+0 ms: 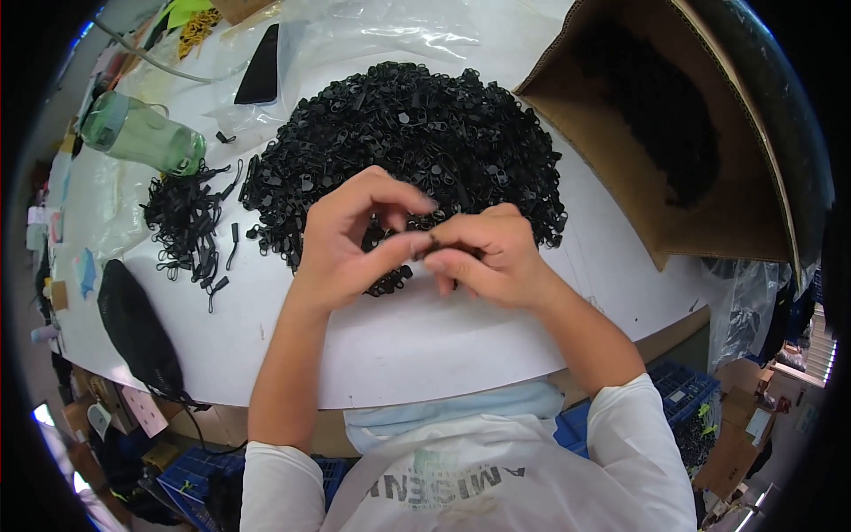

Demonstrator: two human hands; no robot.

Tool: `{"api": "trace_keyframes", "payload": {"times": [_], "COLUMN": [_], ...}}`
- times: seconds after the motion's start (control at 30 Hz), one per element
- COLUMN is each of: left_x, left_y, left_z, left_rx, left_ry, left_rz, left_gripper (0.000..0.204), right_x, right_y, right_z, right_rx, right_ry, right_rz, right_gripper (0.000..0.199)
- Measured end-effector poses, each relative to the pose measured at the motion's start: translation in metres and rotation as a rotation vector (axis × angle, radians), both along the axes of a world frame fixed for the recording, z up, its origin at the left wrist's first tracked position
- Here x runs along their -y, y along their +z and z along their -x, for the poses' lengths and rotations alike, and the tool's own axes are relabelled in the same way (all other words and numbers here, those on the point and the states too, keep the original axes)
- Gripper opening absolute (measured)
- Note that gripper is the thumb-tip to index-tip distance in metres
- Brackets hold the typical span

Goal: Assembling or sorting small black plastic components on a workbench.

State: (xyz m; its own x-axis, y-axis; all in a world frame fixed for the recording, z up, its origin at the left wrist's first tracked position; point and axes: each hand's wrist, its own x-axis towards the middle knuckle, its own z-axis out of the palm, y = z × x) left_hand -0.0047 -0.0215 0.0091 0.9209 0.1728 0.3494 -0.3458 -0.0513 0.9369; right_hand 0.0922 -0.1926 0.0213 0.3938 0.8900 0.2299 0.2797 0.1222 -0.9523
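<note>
My left hand (359, 235) is over the near side of a big heap of small black looped plastic pieces (399, 124), which look like zipper pulls. Its thumb and forefinger stand apart, with the thumb tip meeting the fingers of my right hand (496, 253). Thumb and fingers of the right hand are pinched together on a small black piece (432, 243), mostly hidden and blurred. To the left of the heap lies a smaller pile of black cord-loop zipper pulls (191, 217), a few of them strewn loose beside it.
A cardboard box (709, 235) on its side at the right holds a dark mass. Along the left are a green bottle (146, 133) and a black pouch (133, 319). A phone (260, 71) lies behind, near clear plastic sheeting (381, 31). The white table (443, 350) has a curved-looking front edge.
</note>
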Motion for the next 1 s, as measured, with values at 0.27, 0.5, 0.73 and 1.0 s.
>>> {"api": "trace_keyframes", "payload": {"times": [0.27,0.5,0.73,1.0], "left_x": [0.003,0.003,0.017,0.010], "left_y": [0.005,-0.002,-0.006,-0.021], "left_z": [0.001,0.000,-0.003,-0.006], "left_rx": [-0.333,-0.174,-0.225,-0.114], "left_ry": [-0.119,0.151,0.061,-0.107], "left_rz": [-0.130,-0.428,0.078,0.357], "left_gripper": [0.034,0.020,0.022,0.015], "right_x": [-0.006,-0.002,-0.004,-0.003], "right_y": [-0.020,-0.010,-0.012,-0.015], "right_z": [0.001,-0.006,-0.008,-0.005], "right_rx": [0.814,0.798,0.695,0.539], "right_ry": [-0.287,-0.114,-0.263,-0.187], "right_rz": [-0.218,-0.192,-0.185,-0.135], "right_gripper": [0.020,0.018,0.014,0.015]}}
